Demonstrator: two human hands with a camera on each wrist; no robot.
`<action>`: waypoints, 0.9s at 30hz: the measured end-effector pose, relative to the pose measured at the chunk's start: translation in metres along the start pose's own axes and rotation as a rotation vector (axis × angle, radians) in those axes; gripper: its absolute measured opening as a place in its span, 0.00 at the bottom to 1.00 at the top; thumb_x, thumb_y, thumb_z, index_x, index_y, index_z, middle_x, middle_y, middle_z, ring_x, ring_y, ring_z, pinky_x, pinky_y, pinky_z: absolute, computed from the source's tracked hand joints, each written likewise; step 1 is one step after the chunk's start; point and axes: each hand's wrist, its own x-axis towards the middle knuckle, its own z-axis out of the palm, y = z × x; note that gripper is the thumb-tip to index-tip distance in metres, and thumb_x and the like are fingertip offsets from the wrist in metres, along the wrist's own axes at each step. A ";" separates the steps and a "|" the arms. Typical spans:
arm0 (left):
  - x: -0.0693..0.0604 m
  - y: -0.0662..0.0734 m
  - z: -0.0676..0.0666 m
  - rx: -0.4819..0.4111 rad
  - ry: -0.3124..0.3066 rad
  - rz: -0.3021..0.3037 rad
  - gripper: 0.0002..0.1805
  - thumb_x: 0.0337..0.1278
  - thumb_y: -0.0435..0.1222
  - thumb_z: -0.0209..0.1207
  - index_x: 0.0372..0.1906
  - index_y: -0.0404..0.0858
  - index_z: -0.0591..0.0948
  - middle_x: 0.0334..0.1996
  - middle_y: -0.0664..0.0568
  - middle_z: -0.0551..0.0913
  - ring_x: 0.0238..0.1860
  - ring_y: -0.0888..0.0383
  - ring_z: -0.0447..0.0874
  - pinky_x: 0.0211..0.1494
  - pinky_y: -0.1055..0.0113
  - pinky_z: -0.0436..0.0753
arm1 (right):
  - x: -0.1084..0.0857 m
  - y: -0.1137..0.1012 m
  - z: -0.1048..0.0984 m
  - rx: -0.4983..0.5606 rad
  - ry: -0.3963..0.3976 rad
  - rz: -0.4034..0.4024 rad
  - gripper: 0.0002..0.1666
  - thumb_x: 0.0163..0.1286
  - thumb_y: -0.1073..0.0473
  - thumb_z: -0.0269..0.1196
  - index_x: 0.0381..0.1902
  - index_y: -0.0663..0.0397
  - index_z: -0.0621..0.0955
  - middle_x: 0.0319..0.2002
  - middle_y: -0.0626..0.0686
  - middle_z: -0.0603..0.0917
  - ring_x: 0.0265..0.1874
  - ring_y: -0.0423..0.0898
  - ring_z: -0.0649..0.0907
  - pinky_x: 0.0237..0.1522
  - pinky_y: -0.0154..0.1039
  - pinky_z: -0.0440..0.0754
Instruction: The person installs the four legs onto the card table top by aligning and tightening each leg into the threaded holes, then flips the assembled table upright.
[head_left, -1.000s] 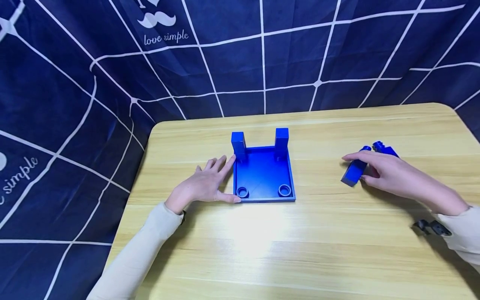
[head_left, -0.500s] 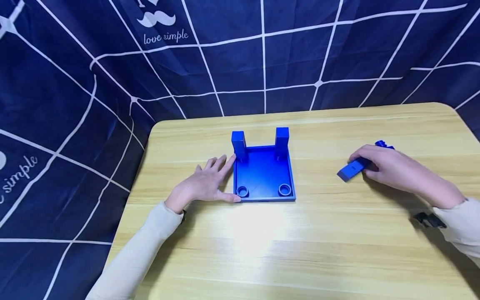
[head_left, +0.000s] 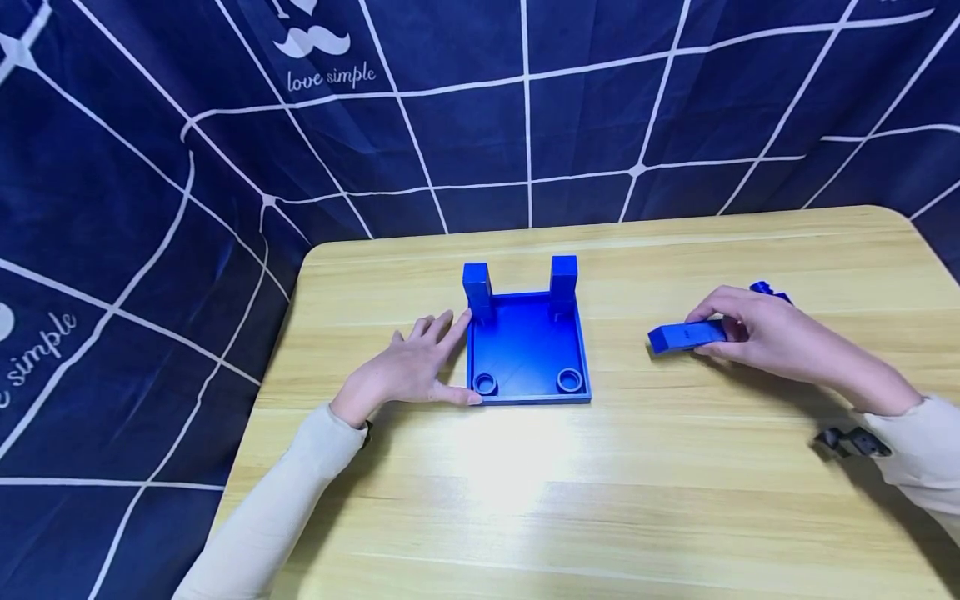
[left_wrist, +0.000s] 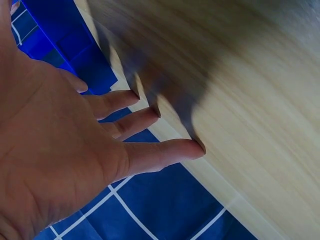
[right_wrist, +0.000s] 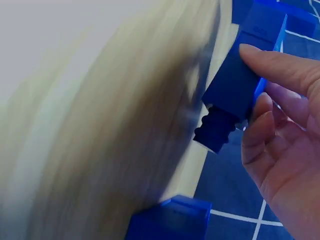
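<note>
A blue square plastic base (head_left: 528, 346) with a raised rim lies on the table. Two blue square legs (head_left: 564, 283) stand upright at its far corners, and round sockets (head_left: 569, 381) show at the near ones. My left hand (head_left: 405, 367) lies with fingers spread, its thumb and a fingertip touching the base's left edge. Between thumb and fingers, my right hand (head_left: 783, 342) pinches a loose blue leg (head_left: 684, 335), right of the base. A threaded end (right_wrist: 217, 130) on this leg shows in the right wrist view.
Another blue leg (head_left: 771, 292) lies on the table behind my right hand, partly hidden; its block end (right_wrist: 170, 220) shows in the right wrist view. The wooden table (head_left: 570, 500) meets a dark blue gridded cloth (head_left: 480, 133) at the back and left.
My right hand has picked up the leg and turned it from slanting to nearly level, its block end moving left toward the base. The left hand and base have stayed still.
</note>
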 end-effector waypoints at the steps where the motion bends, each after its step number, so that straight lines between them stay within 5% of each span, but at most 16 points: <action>1: 0.000 0.000 0.000 0.000 -0.001 0.001 0.72 0.59 0.77 0.61 0.90 0.52 0.31 0.89 0.38 0.41 0.85 0.28 0.44 0.69 0.14 0.55 | 0.000 -0.002 0.000 0.016 0.008 0.000 0.31 0.49 0.74 0.86 0.48 0.47 0.87 0.33 0.40 0.78 0.28 0.35 0.75 0.30 0.27 0.71; 6: 0.000 -0.001 0.000 0.003 0.007 0.004 0.72 0.59 0.77 0.61 0.90 0.52 0.31 0.89 0.37 0.42 0.84 0.28 0.45 0.69 0.13 0.55 | 0.002 -0.011 0.000 0.115 0.037 0.032 0.33 0.48 0.75 0.86 0.49 0.47 0.87 0.30 0.40 0.80 0.28 0.37 0.79 0.30 0.28 0.75; 14: 0.001 -0.001 0.000 0.003 0.005 0.006 0.72 0.58 0.78 0.61 0.90 0.53 0.30 0.89 0.38 0.42 0.85 0.28 0.45 0.69 0.14 0.55 | 0.000 -0.025 0.001 0.362 -0.013 0.205 0.28 0.58 0.75 0.81 0.53 0.52 0.86 0.30 0.48 0.84 0.30 0.42 0.81 0.32 0.31 0.77; 20: 0.002 -0.001 0.002 0.007 0.012 0.008 0.72 0.59 0.78 0.61 0.90 0.53 0.30 0.89 0.37 0.42 0.85 0.28 0.45 0.69 0.13 0.55 | 0.001 -0.042 0.000 0.401 -0.038 0.329 0.22 0.64 0.67 0.81 0.54 0.49 0.86 0.32 0.49 0.85 0.32 0.45 0.82 0.35 0.34 0.76; 27: 0.002 -0.002 0.005 0.012 0.026 0.012 0.72 0.59 0.78 0.61 0.90 0.52 0.31 0.89 0.37 0.43 0.84 0.28 0.46 0.68 0.13 0.56 | 0.002 -0.060 0.003 0.433 -0.016 0.327 0.20 0.66 0.66 0.81 0.51 0.49 0.86 0.35 0.51 0.86 0.35 0.46 0.83 0.35 0.36 0.77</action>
